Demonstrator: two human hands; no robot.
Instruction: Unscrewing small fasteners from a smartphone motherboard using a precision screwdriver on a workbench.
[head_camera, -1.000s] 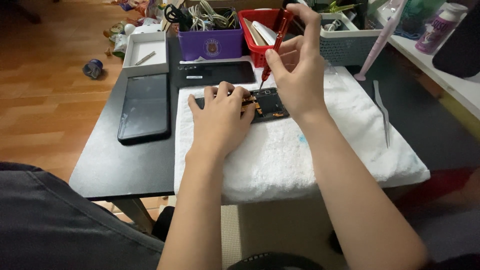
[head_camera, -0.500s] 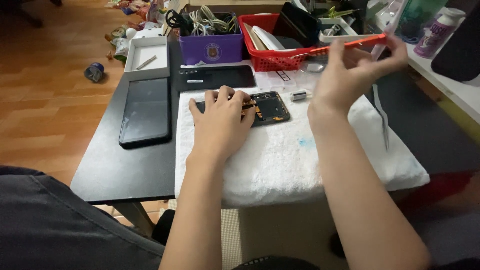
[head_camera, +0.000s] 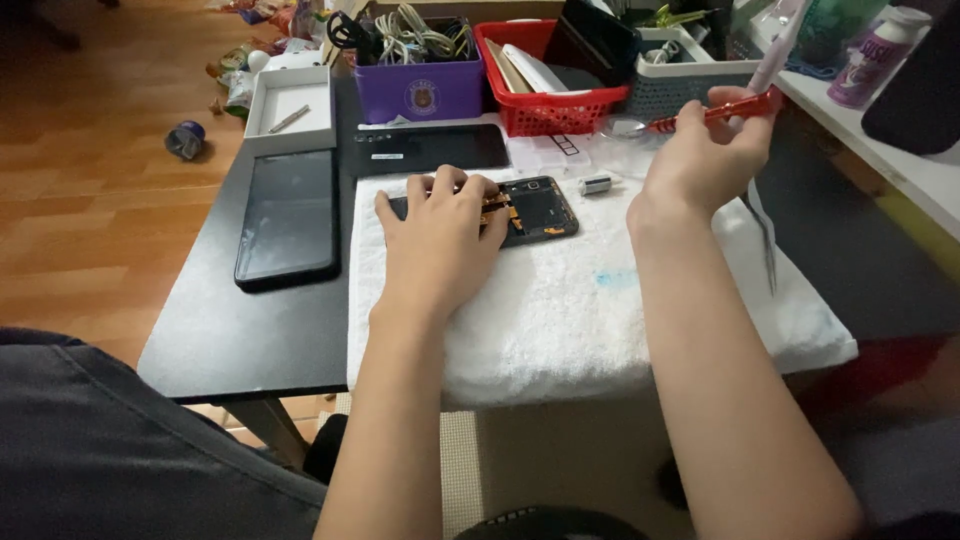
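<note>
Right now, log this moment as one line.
left hand: pressing opened phone | right hand: holding red screwdriver | base: white towel

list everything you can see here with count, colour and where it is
opened phone: 1, black with orange parts, on the towel under the left fingertips
towel: 1, white, on the table's right part
table: 1, black
phone panel: 1, black, flat on the table left of the towel
second panel: 1, black, behind the towel
open box: 1, white, back left of the table
bin of cables: 1, purple, at the back
basket: 1, red, right of the purple bin
tweezers: 1, metal, on the towel's right edge
screwdriver: 1, red, in the right hand
left hand: pressing the opened phone
right hand: raised, gripping the screwdriver
</note>
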